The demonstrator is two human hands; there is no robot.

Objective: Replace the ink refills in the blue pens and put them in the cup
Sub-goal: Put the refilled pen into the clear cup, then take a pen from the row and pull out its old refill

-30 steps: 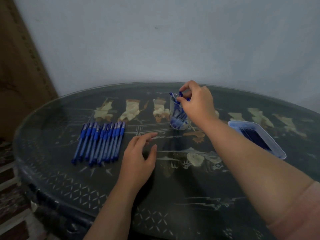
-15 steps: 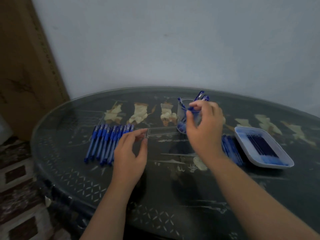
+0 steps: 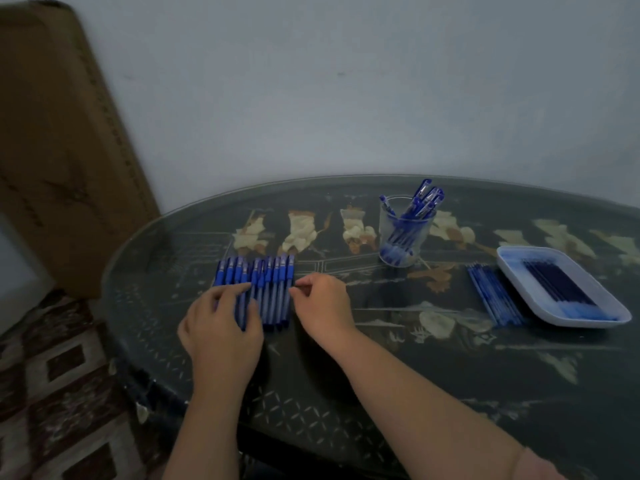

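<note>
A row of several blue pens (image 3: pixel 273 289) lies side by side on the dark table, left of centre. My left hand (image 3: pixel 221 327) rests flat on the left part of the row, its fingers laid across the barrels. My right hand (image 3: pixel 322 303) is at the row's right edge, with fingers curled and thumb and forefinger pinching the rightmost pen. A clear cup (image 3: pixel 405 237) stands further back and holds several blue pens leaning to the right. A white tray (image 3: pixel 519 265) at the right holds dark refills. A loose bundle of blue refills (image 3: pixel 491 296) lies beside it.
The oval table (image 3: pixel 398 368) has a glass top over pale inlaid figures. A large brown cardboard box (image 3: pixel 62 150) leans against the wall at the left. Patterned floor (image 3: pixel 52 393) shows below the table's left edge.
My right hand left the cup and swung left to the pen row. My left hand slid forward onto the pens. The view shifted to the left.
</note>
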